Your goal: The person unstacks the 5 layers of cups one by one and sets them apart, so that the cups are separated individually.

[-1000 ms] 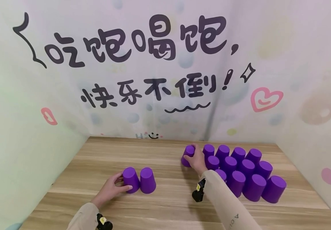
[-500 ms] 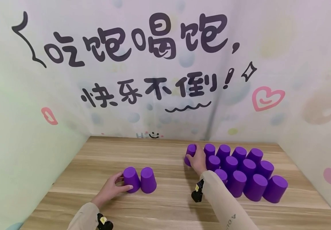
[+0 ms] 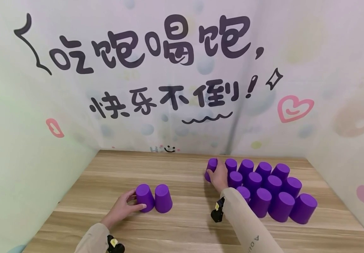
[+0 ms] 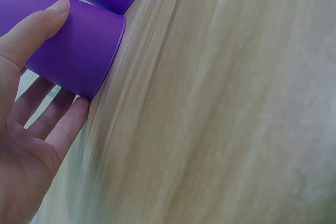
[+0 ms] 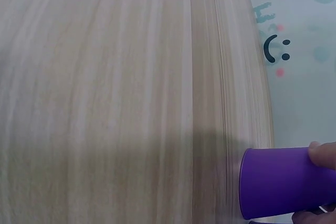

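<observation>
My left hand [image 3: 121,209] holds an upside-down purple cup [image 3: 145,198] from its left side, thumb across the front and fingers behind. In the left wrist view the thumb lies flat along the cup wall [image 4: 79,40]. A second inverted purple cup [image 3: 163,199] stands just right of it, their bases close together. Farther back, my right hand [image 3: 219,176] grips another inverted purple cup [image 3: 211,167] between thumb and fingers. This cup is at the back left corner of a larger group. The right wrist view shows the cup [image 5: 278,182] with fingertips near its narrow end.
Several more inverted purple cups [image 3: 273,183] stand in staggered rows at the right, partly behind my right forearm [image 3: 245,218]. They rest on a wood-grain table [image 3: 106,175]. A printed cloth wall [image 3: 169,133] rises at the table's back edge, with side walls left and right.
My right hand has shifted slightly right with its cup, closer to the back row of the group. The left hand and its two cups have stayed in place.
</observation>
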Demonstrator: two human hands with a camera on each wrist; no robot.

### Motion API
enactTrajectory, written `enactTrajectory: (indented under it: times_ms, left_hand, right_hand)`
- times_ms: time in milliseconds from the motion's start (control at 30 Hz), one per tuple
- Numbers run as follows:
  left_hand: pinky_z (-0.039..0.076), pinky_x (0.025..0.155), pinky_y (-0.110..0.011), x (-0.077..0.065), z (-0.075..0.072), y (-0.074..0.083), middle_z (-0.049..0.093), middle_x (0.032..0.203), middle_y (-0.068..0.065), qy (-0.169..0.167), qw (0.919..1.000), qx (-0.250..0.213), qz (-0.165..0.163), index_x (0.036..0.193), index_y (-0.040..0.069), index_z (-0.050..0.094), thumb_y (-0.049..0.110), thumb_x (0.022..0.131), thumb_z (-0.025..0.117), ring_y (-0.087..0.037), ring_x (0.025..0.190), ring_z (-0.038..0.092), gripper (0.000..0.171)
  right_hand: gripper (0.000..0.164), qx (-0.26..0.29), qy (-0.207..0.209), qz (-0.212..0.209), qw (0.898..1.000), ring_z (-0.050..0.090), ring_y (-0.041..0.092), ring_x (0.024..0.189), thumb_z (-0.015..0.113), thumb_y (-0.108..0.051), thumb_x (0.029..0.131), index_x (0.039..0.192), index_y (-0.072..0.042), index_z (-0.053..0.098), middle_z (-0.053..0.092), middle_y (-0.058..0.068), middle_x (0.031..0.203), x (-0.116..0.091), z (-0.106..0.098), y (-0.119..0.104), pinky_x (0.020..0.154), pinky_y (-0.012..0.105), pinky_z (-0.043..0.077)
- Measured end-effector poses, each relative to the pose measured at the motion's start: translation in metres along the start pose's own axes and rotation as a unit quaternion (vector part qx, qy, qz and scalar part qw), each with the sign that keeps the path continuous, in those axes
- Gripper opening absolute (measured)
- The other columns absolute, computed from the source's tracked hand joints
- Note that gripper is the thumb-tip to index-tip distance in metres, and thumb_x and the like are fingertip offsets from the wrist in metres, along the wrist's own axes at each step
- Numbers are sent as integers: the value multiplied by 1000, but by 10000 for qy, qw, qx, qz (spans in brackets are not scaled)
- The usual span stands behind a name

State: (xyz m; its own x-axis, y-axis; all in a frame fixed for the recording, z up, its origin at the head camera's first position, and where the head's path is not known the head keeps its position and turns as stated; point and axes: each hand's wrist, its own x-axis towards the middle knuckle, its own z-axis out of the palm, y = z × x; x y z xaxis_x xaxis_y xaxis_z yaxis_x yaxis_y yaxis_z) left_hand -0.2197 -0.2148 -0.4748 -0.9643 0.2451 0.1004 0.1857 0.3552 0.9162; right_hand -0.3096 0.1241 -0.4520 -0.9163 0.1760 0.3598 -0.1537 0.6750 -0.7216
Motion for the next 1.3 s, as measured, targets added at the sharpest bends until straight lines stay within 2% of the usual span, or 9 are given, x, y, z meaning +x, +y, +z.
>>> enactTrajectory:
  times_ms: [167, 333, 433, 567, 767, 933, 1067, 1167, 1300]
  left_hand:
    - [44, 89, -42, 0, 1, -3, 50, 118, -25, 53, 9999, 14, -92, 126, -6, 42, 13, 73, 73, -38, 105, 50, 64]
    - [44, 89, -41, 0, 1, -5, 50, 118, -25, 27, 10000, 11, -81, 126, -6, 41, 15, 72, 73, -39, 105, 50, 66]
    - [44, 89, -42, 0, 0, -6, 49, 118, -26, 35, 9999, 6, -99, 126, -7, 41, 15, 72, 73, -39, 105, 49, 67]
    - [44, 89, -42, 1, 0, -6, 49, 117, -26, 53, 9999, 21, -112, 126, -7, 41, 15, 72, 73, -39, 105, 50, 67]
    - [44, 88, -42, 1, -2, -3, 50, 117, -26, 67, 9999, 92, -91, 126, -7, 41, 15, 72, 73, -39, 104, 50, 66]
    - [44, 88, -41, 1, -3, -2, 50, 117, -26, 106, 9998, 120, -98, 126, -7, 42, 14, 72, 73, -38, 104, 51, 66]
    - [44, 89, -41, 0, -2, -4, 50, 117, -25, 123, 9999, 91, -65, 125, -7, 42, 14, 72, 73, -38, 104, 51, 65]
    - [44, 88, -42, 1, -1, -5, 50, 117, -26, 100, 9999, 67, -9, 124, -8, 42, 13, 72, 73, -38, 104, 51, 64]
    - [45, 88, -41, 1, 1, -5, 50, 117, -26, 72, 10000, 24, -19, 125, -7, 42, 13, 72, 73, -38, 104, 51, 65]
  right_hand:
    - [55, -11, 26, -55, 10000, 45, 42, 107, 67, 0, 74, 121, 12, 40, 49, 32, 113, 0, 0, 2, 93, 47, 38]
    - [60, 0, -115, 84, 9999, 43, 42, 110, 67, -1, 75, 125, 12, 37, 45, 32, 118, 0, -2, -1, 95, 47, 36]
    - [63, 25, -226, 166, 9996, 42, 41, 112, 67, -2, 75, 127, 11, 35, 44, 31, 120, 1, -6, -5, 95, 46, 36]
    - [65, 99, -295, 39, 9995, 41, 40, 113, 68, -4, 76, 130, 9, 33, 44, 30, 122, 6, -14, -15, 95, 46, 36]
    - [65, 319, -345, -404, 9981, 37, 37, 118, 68, -6, 76, 131, 5, 34, 39, 25, 130, 13, -23, -40, 98, 45, 34]
    - [63, 446, -395, -1013, 9931, 43, 36, 112, 71, -9, 73, 127, 4, 41, 46, 23, 124, 5, -17, -69, 95, 44, 37]
    - [64, 769, -1270, -1359, 9795, 47, 34, 110, 70, -14, 75, 129, 1, 39, 46, 19, 125, -17, -4, -92, 92, 41, 42]
    - [65, 1021, -2106, -1704, 9572, 46, 32, 111, 70, -16, 76, 130, 1, 38, 45, 18, 127, -37, 10, -102, 92, 40, 42]
    - [67, 925, -2955, -2049, 9285, 45, 29, 113, 70, -24, 77, 131, 0, 38, 44, 16, 128, -60, 27, -105, 94, 36, 41]
